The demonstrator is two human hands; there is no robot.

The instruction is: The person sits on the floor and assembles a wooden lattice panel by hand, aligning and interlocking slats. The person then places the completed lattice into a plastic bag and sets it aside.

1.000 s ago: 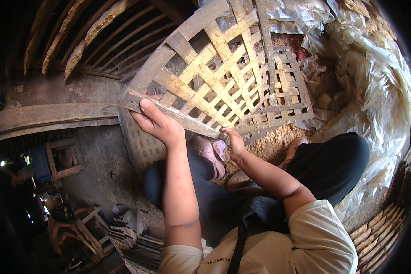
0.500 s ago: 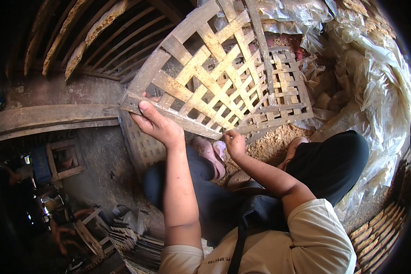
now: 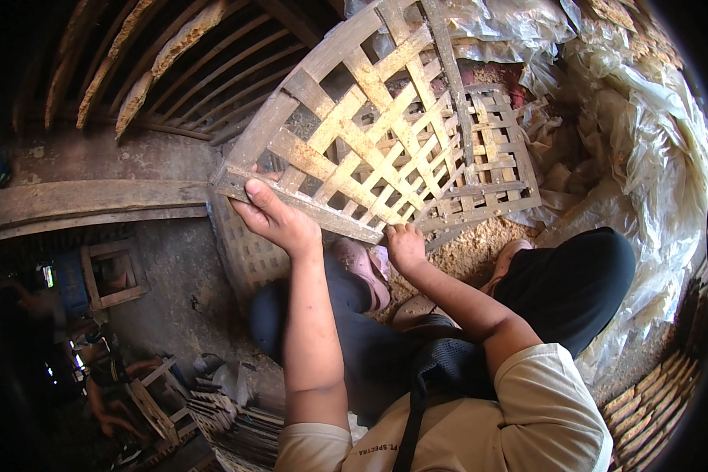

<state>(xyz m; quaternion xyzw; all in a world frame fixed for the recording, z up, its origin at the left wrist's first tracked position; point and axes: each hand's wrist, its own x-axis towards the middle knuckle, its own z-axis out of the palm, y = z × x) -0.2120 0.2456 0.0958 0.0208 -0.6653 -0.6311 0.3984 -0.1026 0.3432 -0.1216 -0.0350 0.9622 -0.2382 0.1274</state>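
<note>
A woven lattice rack [image 3: 358, 130] of flat pale strips in a wooden frame is held up tilted in front of me. My left hand [image 3: 279, 220] grips the left corner of its near rail, thumb on top and fingers behind. At the other end of that rail, my right hand [image 3: 406, 245] has its fingers closed over the near right corner. Behind it and to the right lies a second lattice rack [image 3: 492, 149], partly covered by the first. Another woven panel [image 3: 252, 256] stands below my left hand, beside my knee.
Crumpled clear plastic sheeting [image 3: 645, 173] heaps up on the right. Brown crumbs [image 3: 480, 248] cover the floor between my feet. A wooden beam [image 3: 94, 206] and slatted racks [image 3: 212, 75] stand at left. Stacked slats [image 3: 657, 409] sit at lower right. Another person's arm [image 3: 102, 405] shows at lower left.
The lattice rack has shifted very slightly, its left corner moving a little right and down with my left hand. My right hand's fingers have spread further over the corner. Both hands keep their hold.
</note>
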